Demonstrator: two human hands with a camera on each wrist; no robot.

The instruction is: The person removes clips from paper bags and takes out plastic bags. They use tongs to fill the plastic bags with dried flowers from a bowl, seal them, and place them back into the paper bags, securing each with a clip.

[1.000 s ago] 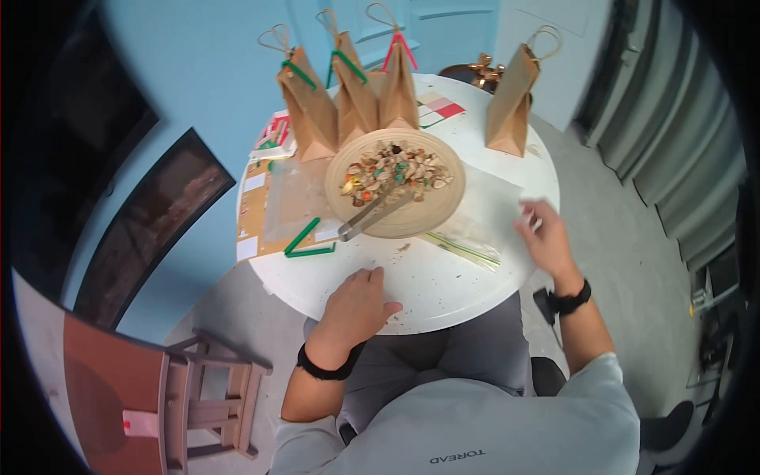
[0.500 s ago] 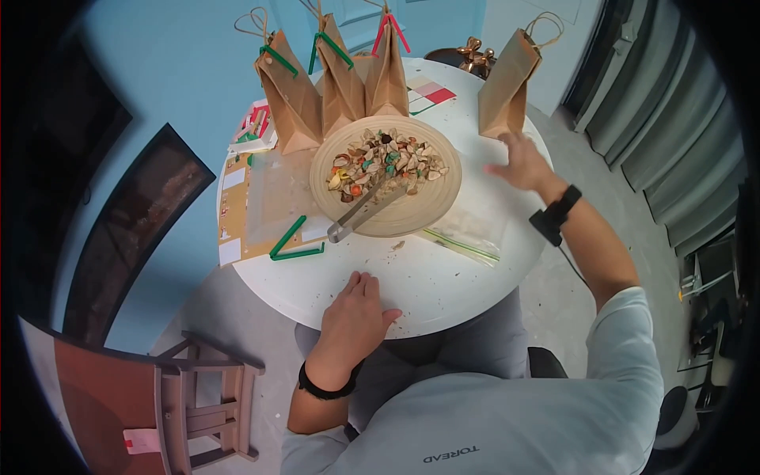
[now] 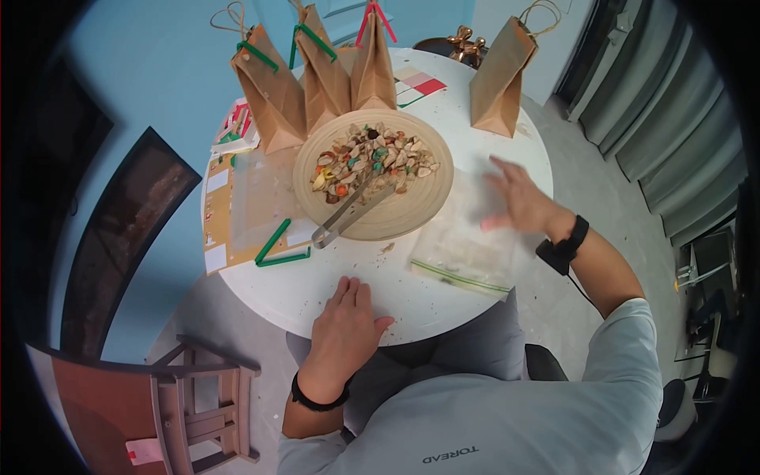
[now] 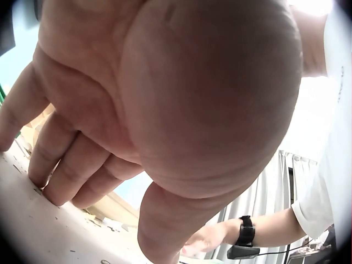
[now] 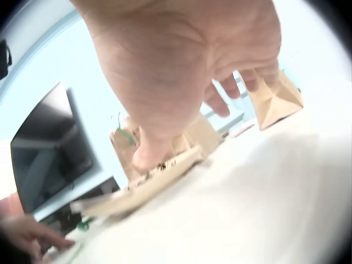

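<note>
My left hand (image 3: pixel 346 336) rests on the front of the round white table, its fingers straight and fingertips on the surface, with nothing held. Over the right side of the table, my right hand (image 3: pixel 526 202) has its fingers spread above a clear zip bag (image 3: pixel 459 257) with a green-yellow seal. In the right wrist view that palm faces down with nothing in it. Left of the bag stands a wide pale bowl (image 3: pixel 419 214) of dried potpourri-like pieces (image 3: pixel 372 162), mostly beige with some green and orange. Metal tongs (image 3: pixel 347 214) lean across its rim.
Several brown paper bags stand at the back, one with a pink clip (image 3: pixel 374 17); another paper bag (image 3: pixel 500 83) stands back right. A green clip stick (image 3: pixel 277 247) lies bent open left of the bowl, beside a printed sheet (image 3: pixel 218 214). Crumbs dot the table.
My right hand went forward toward the back-right paper bag, then came back over the zip bag. The zip bag has slid toward the front edge. My left hand has stayed on the table.
</note>
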